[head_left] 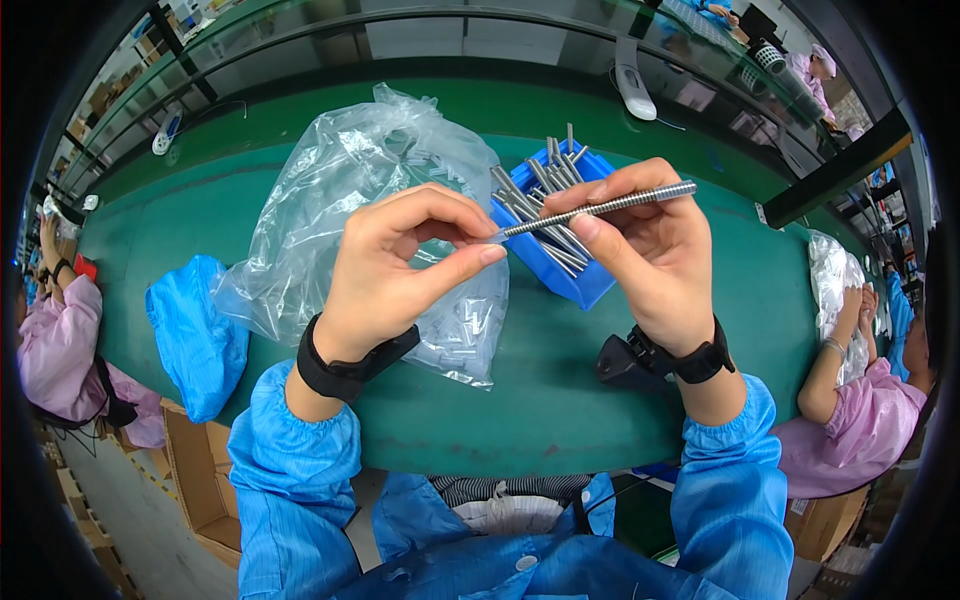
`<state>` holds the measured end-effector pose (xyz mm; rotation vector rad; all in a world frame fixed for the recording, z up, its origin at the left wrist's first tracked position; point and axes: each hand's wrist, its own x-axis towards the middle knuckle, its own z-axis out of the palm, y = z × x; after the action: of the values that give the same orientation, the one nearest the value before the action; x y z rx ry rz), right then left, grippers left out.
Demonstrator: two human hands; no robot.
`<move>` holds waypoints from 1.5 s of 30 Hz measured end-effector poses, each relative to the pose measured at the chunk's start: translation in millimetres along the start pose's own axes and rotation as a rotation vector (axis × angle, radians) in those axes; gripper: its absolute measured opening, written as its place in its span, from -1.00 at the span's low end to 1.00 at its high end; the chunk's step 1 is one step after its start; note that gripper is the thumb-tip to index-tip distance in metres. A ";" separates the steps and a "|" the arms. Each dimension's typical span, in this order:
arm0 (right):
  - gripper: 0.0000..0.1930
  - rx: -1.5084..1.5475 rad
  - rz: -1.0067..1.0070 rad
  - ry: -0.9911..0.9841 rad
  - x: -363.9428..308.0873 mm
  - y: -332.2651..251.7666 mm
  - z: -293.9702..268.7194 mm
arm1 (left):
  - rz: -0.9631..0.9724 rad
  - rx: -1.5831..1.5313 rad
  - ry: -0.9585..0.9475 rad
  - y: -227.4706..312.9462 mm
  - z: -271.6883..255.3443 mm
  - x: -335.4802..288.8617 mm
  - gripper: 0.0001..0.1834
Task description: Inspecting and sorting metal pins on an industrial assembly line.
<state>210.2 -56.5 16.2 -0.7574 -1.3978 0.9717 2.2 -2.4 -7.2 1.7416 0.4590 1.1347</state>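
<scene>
Gripping ribbed metal rod [640, 197] in right hand [664, 262], pinching translucent piece [497, 238] at its end in left hand [395, 262]. Seeing blue bin [578, 290] near 1 o'clock.

A: What lies at the left of the green table [540, 435]?

B: A crumpled blue cloth item [200, 335]. Lower down, past the table's edge, there's an open cardboard box [190, 470].

A: Anyone nearby?

B: A co-worker in pink [62, 345] at the far left, and a second pink-clad co-worker [865, 425] at the right, hands raised beside a shiny, crinkled bag [828, 270].

A: And along the far side?

B: Two white devices: one toward the left [168, 132], the other right of centre [636, 95]. A dark post [838, 178] slants at the right; beyond it is a person in a pink cap [822, 62].
</scene>
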 end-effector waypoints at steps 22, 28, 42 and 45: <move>-0.81 0.006 0.103 -0.100 2.0 -1.0 -8.1 | -0.130 -0.121 -0.014 -2.4 0.0 -1.5 -0.81; -0.84 -0.034 0.081 -0.037 2.2 1.5 -8.7 | -0.125 -0.092 0.027 -3.2 0.0 -0.9 -0.80; -0.70 -0.171 0.184 -0.018 12.5 4.5 -25.7 | -0.024 0.019 0.084 -0.3 -4.9 2.1 -0.83; -0.71 -0.154 0.262 -0.005 11.9 -1.2 -21.2 | 0.007 0.062 0.084 -1.0 -5.5 1.8 -0.83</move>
<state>230.5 -43.9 21.2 -1.0739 -1.4125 1.0759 -1.4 2.1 -6.6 1.7549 0.5452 1.2134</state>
